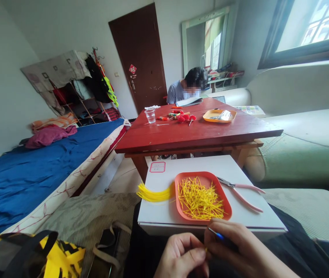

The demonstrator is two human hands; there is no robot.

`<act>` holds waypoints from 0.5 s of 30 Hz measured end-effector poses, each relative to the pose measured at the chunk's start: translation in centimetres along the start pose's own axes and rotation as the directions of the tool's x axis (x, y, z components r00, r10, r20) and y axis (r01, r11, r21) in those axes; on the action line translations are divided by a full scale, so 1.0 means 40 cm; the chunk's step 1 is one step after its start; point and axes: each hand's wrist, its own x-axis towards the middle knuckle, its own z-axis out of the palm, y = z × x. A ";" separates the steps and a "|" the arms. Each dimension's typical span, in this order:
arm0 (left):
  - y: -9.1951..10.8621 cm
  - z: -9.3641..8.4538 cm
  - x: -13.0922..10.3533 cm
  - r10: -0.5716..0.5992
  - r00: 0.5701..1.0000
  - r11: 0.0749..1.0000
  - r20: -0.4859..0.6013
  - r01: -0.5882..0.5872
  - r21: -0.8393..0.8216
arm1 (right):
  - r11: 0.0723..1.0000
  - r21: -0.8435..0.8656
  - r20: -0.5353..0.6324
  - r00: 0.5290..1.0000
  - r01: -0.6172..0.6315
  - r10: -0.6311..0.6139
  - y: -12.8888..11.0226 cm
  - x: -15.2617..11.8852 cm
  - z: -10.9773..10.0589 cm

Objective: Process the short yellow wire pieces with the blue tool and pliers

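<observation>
My left hand (183, 255) is closed in a pinch at the lower middle, its fingertips meeting a small yellow piece (206, 250), probably yarn. Beside it, my right hand (239, 241) grips a thin blue-handled tool with a metal tip (219, 234); the tip's exact shape is too small to make out. Just beyond both hands, an orange-red tray (228, 210) holds a heap of short yellow strands (199, 197). A bundle of long yellow strands (154, 193) lies left of the tray. Pliers with pink handles (241, 191) rest to its right.
A white box (161, 214) bears the tray and pliers. Behind it stands a red table (152, 139) with a plastic cup (150, 116), red craft pieces (183, 117) and an orange tray (207, 117). A person (178, 90) sits at its far side. A bed (51, 162) is left.
</observation>
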 end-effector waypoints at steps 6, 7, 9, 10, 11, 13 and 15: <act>0.006 0.004 -0.007 -0.010 0.999 1.000 -0.031 0.010 0.015 | 0.992 0.115 0.046 0.998 -0.053 0.048 0.006 0.001 0.000; 0.008 0.006 -0.009 0.004 0.999 1.000 -0.046 -0.003 0.030 | 0.991 0.119 0.050 0.998 -0.056 0.050 0.006 0.002 -0.001; 0.011 0.010 -0.012 0.037 0.997 0.997 -0.074 -0.032 0.070 | 0.992 0.111 0.049 0.997 -0.063 0.058 0.004 0.004 -0.002; 0.012 0.011 -0.013 0.052 0.995 0.995 -0.085 -0.045 0.091 | 0.993 0.100 0.050 0.997 -0.069 0.064 0.004 0.005 -0.002; 0.013 0.012 -0.013 0.068 0.994 0.992 -0.090 -0.057 0.110 | 0.993 0.090 0.049 0.996 -0.077 0.073 0.003 0.005 -0.002; 0.011 0.012 -0.013 0.089 0.992 0.987 -0.087 -0.077 0.140 | 0.993 0.081 0.057 0.995 -0.087 0.083 0.004 0.004 0.000; 0.008 0.010 -0.010 0.097 0.992 0.984 -0.081 -0.083 0.160 | 0.989 0.108 0.048 0.995 -0.098 0.093 0.006 0.002 0.004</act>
